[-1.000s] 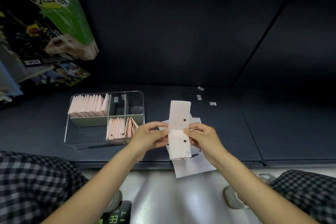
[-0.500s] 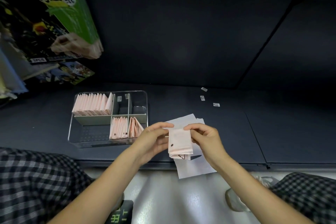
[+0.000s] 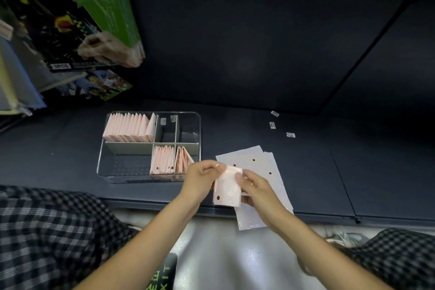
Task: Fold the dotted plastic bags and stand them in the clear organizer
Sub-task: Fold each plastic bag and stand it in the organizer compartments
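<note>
Both hands hold a folded dotted plastic bag (image 3: 227, 189) just to the right of the clear organizer (image 3: 150, 146), above the front edge of the dark shelf (image 3: 306, 172). The left hand (image 3: 202, 180) pinches the bag's upper left corner between thumb and fingers, its grip closed on the plastic; the right hand (image 3: 255, 189) has its grip on the bag's right side, thumb on the front face and fingers curled behind. The bag is pale pink, folded into a small upright rectangle with one dark dot near its lower left corner. Under and behind the hands, to the right of the organizer, lies a stack of flat unfolded bags (image 3: 263, 169), partly hanging over the shelf edge. In the organizer, a row of folded bags (image 3: 129, 128) stands in the rear left compartment, and more folded bags (image 3: 164, 160) stand in the two front right compartments; the nearest of these sits just beside the left hand. Three small white labels (image 3: 273, 125) lie on the shelf, well to the right of the organizer. Green packaged goods (image 3: 77, 19) hang behind and to the left of it.
</note>
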The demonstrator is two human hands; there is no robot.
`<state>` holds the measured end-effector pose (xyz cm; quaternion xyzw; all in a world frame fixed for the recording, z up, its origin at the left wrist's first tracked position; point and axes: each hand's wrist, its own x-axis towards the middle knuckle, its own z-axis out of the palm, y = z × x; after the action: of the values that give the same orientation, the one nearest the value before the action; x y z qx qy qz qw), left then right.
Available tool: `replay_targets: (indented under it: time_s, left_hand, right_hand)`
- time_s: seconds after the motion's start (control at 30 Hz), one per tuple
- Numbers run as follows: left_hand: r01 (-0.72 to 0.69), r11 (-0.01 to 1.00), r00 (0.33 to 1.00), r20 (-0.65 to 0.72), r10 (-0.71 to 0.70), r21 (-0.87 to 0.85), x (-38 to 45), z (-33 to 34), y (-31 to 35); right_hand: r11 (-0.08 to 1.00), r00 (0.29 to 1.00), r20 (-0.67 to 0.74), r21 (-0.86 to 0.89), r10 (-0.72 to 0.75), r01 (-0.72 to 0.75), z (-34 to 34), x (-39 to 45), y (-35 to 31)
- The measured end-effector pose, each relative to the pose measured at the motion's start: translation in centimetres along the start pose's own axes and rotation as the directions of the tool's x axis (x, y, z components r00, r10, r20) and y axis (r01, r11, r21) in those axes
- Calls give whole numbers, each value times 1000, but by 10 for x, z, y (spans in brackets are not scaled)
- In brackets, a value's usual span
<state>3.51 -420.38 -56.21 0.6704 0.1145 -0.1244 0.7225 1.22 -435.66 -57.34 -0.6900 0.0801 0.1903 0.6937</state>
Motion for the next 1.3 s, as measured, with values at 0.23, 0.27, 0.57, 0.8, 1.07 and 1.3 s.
replay_targets:
  time_s: [0.23,0.27,0.57,0.8,1.07,1.3]
  left_hand:
    - [222,975,956,201,-215,-15,5,-24,-16]
    - [228,974,950,218,-225,14,8,-27,-18]
    - [-291,180,919,223,325,940,61,-69,-39]
    - [-360,-118,906,377,192,925,74,-91,-57]
    - [-426,153,863,349,366,892,66,-112,-58]
    - [-397,243,865,272,421,885,60,-109,-56]
  right_hand:
    - [991,988,-149,-132,-41,21,17,9,10]
    - [989,985,-166,-150,-39,14,18,11,9]
    - [968,938,-335,-251,-91,5,25,51,2]
    - [837,939,-270,-546,-213,33,53,90,-10]
    - [223,948,-89,-975,-307,-20,98,119,-12]
    - [94,971,-84,-994,-224,-64,119,128,-6]
